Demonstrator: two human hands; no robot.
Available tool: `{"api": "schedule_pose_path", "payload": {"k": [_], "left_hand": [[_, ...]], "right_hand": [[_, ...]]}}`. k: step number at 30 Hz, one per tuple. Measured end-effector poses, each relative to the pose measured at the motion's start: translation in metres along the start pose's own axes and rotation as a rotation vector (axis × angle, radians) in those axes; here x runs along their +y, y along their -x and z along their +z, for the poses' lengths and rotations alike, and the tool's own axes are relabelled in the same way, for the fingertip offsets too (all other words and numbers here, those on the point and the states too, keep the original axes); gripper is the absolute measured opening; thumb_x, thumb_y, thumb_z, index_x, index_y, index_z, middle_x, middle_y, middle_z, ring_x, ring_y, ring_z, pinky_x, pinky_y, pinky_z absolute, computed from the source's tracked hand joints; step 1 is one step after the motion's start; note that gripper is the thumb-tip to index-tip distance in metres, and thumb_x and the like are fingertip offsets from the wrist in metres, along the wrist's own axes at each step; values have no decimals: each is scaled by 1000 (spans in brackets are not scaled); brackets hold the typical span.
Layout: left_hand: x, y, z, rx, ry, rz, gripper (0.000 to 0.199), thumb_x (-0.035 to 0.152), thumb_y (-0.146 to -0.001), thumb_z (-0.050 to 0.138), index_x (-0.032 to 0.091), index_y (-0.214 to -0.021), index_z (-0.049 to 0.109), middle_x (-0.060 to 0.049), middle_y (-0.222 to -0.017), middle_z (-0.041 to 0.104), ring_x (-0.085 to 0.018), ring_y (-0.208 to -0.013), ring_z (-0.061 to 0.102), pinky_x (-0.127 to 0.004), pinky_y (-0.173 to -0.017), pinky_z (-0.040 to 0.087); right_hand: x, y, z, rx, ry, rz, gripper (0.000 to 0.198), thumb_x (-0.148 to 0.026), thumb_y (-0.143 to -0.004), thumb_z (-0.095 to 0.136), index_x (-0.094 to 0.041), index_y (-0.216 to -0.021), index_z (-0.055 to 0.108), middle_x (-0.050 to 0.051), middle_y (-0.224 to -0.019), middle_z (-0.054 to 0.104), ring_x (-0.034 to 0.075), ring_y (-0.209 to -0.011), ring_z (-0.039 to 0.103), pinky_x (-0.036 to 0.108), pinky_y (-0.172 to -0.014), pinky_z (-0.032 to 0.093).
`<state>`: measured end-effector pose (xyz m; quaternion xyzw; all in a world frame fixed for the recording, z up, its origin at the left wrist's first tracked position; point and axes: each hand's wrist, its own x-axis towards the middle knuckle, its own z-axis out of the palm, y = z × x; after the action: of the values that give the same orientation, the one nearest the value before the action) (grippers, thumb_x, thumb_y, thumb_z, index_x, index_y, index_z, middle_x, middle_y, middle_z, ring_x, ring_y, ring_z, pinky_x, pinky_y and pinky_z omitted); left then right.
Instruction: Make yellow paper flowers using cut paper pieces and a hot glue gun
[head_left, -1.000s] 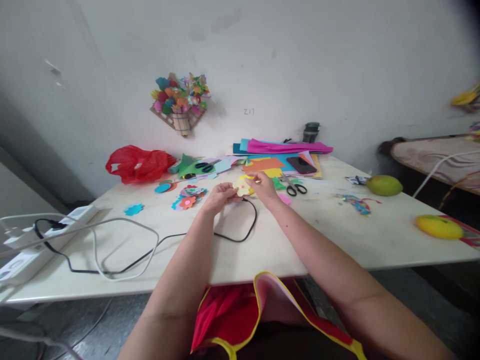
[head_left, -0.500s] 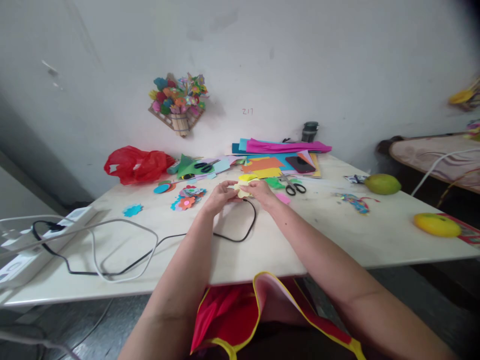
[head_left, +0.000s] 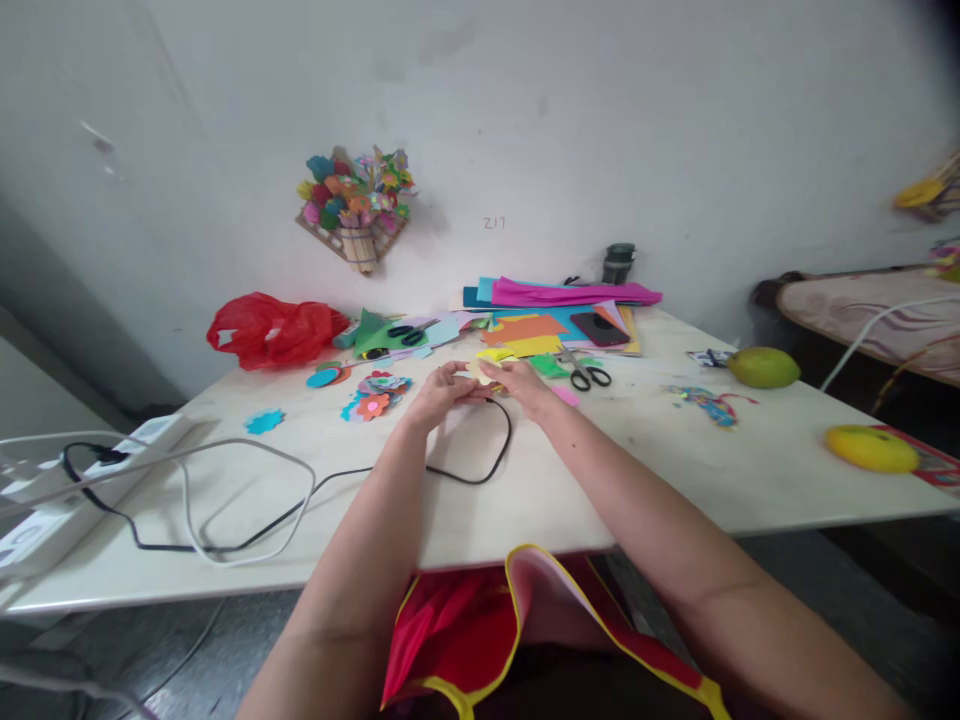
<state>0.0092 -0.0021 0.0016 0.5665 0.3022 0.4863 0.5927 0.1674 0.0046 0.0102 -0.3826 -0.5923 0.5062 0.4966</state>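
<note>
Both hands meet over the middle of the white table. Between them is a small pale yellow paper cutout (head_left: 481, 372), partly covered by fingers. My left hand (head_left: 442, 392) pinches it from the left, while my right hand (head_left: 523, 383) grips its right side with thumb and fingers. Just behind lies a bright yellow paper scrap (head_left: 495, 354). A black cable (head_left: 504, 450) loops on the table beneath the hands. To the left sits a pile of paper flowers (head_left: 375, 397); to the right, black-handled scissors (head_left: 590, 377) lie by green scraps (head_left: 551, 367).
Coloured sheets (head_left: 525, 330) and a phone (head_left: 600, 329) lie at the back. A red plastic bag (head_left: 274, 330) is at back left. Cables and a power strip (head_left: 154, 440) occupy the left edge. Two mangoes, one green (head_left: 763, 367), one yellow (head_left: 871, 448), rest at right.
My right fingers have shifted slightly over the pale yellow cutout, covering more of it. My left hand stays almost in place.
</note>
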Motion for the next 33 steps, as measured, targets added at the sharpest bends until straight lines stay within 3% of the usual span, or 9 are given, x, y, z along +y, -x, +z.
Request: {"api": "schedule_pose_path", "payload": {"k": [10,14,17,21,23,26,30,33], "left_hand": [[2,0,-3,-44,52,-16,33,25,-66,66,11,-94,53,-10,-81,68,-24,-78,66,-39,-76,51],[1,0,-2,-3,-23,-17,30,25,-65,69,12,-87,53,-7,-76,67,-19,-72,66,-33,-74,52],[-1,0,0,35,-81,-2,28,25,-65,70,11,-81,52,-4,-70,66,-15,-68,65,-29,-73,52],[-3,-1,-1,74,-72,-28,31,24,-62,73,12,-80,50,-3,-68,66,-14,-64,65,-27,-71,52],[-4,-2,-1,75,-61,-45,33,23,-61,73,12,-81,50,-5,-69,67,-15,-66,66,-27,-71,52],[-5,-2,-2,84,-51,-66,33,22,-61,73,12,-80,50,-5,-69,67,-16,-68,66,-27,-70,53],[-4,-1,-2,117,-31,-82,31,20,-61,73,12,-79,49,-5,-64,65,-19,-69,67,-27,-67,53],[-1,0,-2,122,-16,-81,29,19,-62,72,12,-77,49,-4,-62,64,-20,-70,67,-28,-67,54]], "right_hand": [[4,-4,1,4,-113,25,33,-43,-55,71,-13,-68,62,1,-63,60,9,-56,50,23,-54,38],[6,-4,2,-17,-101,26,33,-44,-55,71,-14,-64,59,0,-61,57,9,-55,49,23,-55,38],[2,-1,0,-78,-79,37,33,-44,-55,72,-16,-61,56,-2,-60,55,9,-56,48,22,-56,37],[-2,-1,-8,-174,-152,72,34,-50,-63,63,-20,-78,61,-1,-75,61,11,-66,53,24,-61,38],[-1,-5,-12,-105,-188,40,35,-52,-65,60,-21,-82,62,1,-83,63,12,-71,54,25,-64,38],[2,-12,-17,102,-209,-22,32,-47,-61,65,-21,-80,63,1,-86,64,12,-75,55,25,-67,37],[4,-18,-25,370,-291,-71,28,-39,-53,71,-18,-67,61,0,-70,63,10,-63,53,23,-61,36],[4,-19,-33,454,-334,-88,28,-39,-51,73,-17,-58,58,-1,-56,59,8,-52,48,23,-56,36]]}}
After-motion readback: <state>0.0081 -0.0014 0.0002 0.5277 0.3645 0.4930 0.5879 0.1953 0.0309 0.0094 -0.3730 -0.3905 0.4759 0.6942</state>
